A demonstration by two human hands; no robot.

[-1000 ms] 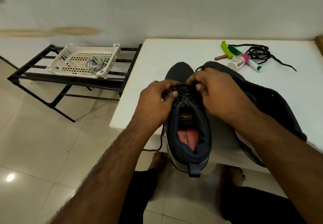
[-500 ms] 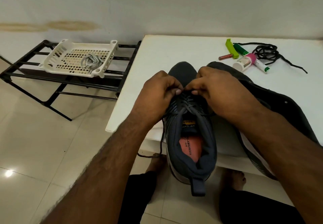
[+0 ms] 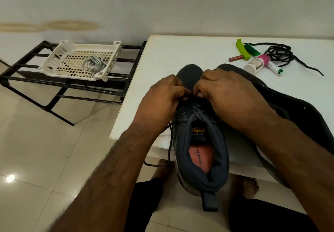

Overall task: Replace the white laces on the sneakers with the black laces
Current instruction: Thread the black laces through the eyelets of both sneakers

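A dark grey sneaker point(image 3: 200, 152) lies at the near edge of the white table point(image 3: 173, 54), heel toward me, with a black lace point(image 3: 194, 111) crossed over its tongue. My left hand point(image 3: 160, 101) and my right hand point(image 3: 229, 96) meet above the upper eyelets, fingers curled, both pinching the black lace. One loose lace end point(image 3: 167, 148) hangs off the shoe's left side. The second dark sneaker point(image 3: 296, 116) lies under my right forearm. A spare black lace point(image 3: 278, 53) is coiled at the table's far right. White laces point(image 3: 93, 63) sit in a white basket point(image 3: 54, 60).
The basket stands on a black metal rack point(image 3: 23, 72) left of the table. A green clip point(image 3: 241, 48), a green marker point(image 3: 252, 51), a small brown tube point(image 3: 235, 58) and a pink-capped bottle point(image 3: 256, 64) lie at the far right. My bare feet rest on the tiled floor point(image 3: 45, 150).
My hands have drawn closer together over the laces and slid slightly toward the toe. The view has shifted a little; the sneaker sits lower in frame.
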